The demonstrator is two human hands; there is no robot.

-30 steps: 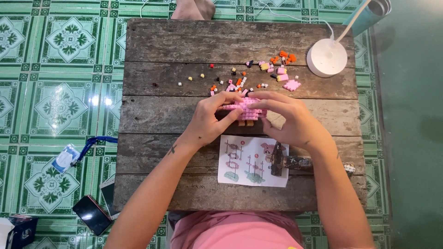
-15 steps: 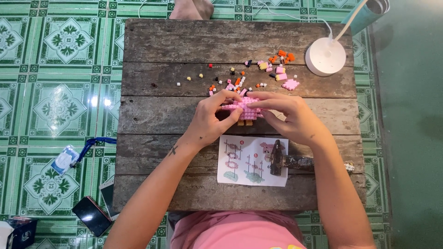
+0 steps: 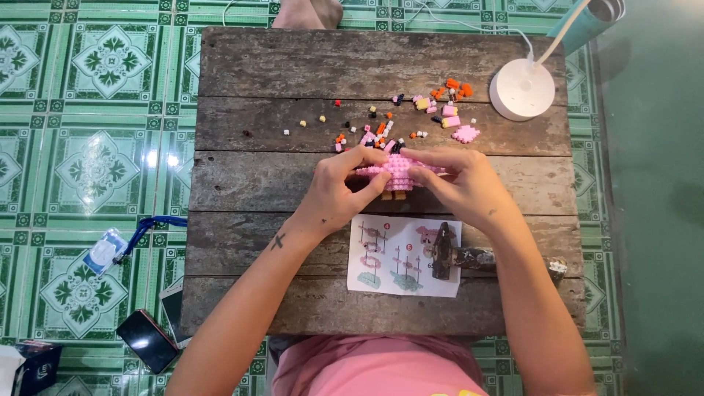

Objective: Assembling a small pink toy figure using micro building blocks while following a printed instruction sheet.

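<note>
Between the two hands, near the middle of the wooden counter [image 3: 242,183], sat a small pink model of tiny building bricks [image 3: 400,171]. It rested on the counter on short brown pieces under it. The left hand [image 3: 343,192] grasped the left end of the model with fingers and thumb, and the right hand [image 3: 469,187] pinched its right end in the same way, fingertips pressed on the studded top.

I judged the risk to be in the pressure: the bricks were very small and held only by their studs, so an uneven squeeze could break off a layer, or send a piece rolling into the gaps between the planks.

Just behind the model lay loose bricks [image 3: 381,128], pink, orange, black, white and yellow, scattered and easy to sweep away with a wrist. A flat pink assembled piece [image 3: 466,134] lay to the right of them. Near the person, a printed instruction sheet [image 3: 389,257] lay flat, with a dark rough object [image 3: 458,253] lying on it. A round white lamp base [image 3: 522,89] stood at the far right corner. The counter was old, grey and deeply grooved; the floor [image 3: 81,161] had glossy green patterned tiles, and a phone [image 3: 147,340] lay on it.
</note>
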